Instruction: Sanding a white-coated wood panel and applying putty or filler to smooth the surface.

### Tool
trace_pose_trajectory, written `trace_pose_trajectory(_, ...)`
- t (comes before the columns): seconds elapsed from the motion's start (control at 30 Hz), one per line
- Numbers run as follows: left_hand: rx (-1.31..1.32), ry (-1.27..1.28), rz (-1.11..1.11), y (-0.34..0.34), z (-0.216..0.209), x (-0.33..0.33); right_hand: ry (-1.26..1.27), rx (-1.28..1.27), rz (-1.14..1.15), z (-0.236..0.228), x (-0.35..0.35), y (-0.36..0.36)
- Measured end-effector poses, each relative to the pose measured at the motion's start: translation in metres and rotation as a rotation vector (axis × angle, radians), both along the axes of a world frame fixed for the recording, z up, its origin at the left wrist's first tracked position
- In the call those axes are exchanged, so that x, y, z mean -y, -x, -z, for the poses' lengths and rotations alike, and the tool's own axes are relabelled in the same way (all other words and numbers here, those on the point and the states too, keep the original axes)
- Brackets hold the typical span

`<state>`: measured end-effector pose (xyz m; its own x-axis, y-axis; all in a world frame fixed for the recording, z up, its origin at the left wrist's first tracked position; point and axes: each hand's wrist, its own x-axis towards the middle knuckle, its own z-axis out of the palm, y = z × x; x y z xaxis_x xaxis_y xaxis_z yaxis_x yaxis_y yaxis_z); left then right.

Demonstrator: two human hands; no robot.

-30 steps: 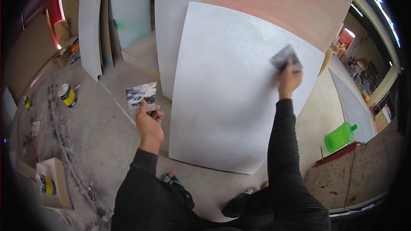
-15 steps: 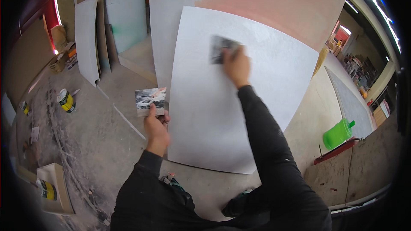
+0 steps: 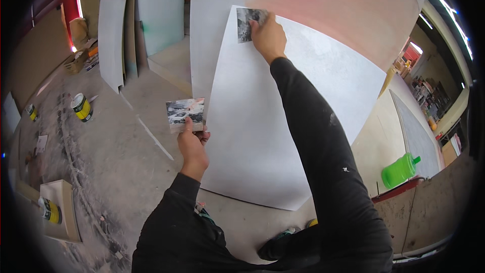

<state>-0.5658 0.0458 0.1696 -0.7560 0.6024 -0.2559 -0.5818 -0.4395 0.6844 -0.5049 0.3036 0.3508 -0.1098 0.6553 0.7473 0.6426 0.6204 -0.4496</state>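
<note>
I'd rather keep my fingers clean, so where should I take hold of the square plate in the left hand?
Probably pinch the square plate by its near edge, coming from the person's side, thumb above and fingers below. It's flat, its upper face smeared dark and white, and a paler strip runs along that edge, where the left hand holds it.

I'm standing in a workshop: tall boards [image 3: 111, 38] stand about, tins [image 3: 81, 107] sit on the dusty, streaked floor [image 3: 126, 146], and tube lights [image 3: 425, 20] glow near heaped clutter [image 3: 424, 93] on the right.
</note>
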Motion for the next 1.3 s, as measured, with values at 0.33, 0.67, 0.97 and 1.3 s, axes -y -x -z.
trace_pose_trajectory(0.33,-0.077,-0.012,-0.016,-0.002,-0.003,-0.002,-0.142,0.560,-0.335,0.100,0.056,-0.007)
trace_pose_trajectory(0.67,-0.200,0.009,0.065,0.005,0.004,0.005,0.042,0.467,0.126,0.106,0.025,-0.221)
trace_pose_trajectory(0.97,-0.018,0.023,0.057,0.005,0.005,-0.017,-0.466,0.369,0.185,0.050,0.020,-0.266)
trace_pose_trajectory(1.3,0.007,0.052,0.081,0.009,0.006,-0.020,-0.411,0.835,-0.161,0.217,0.118,-0.115)
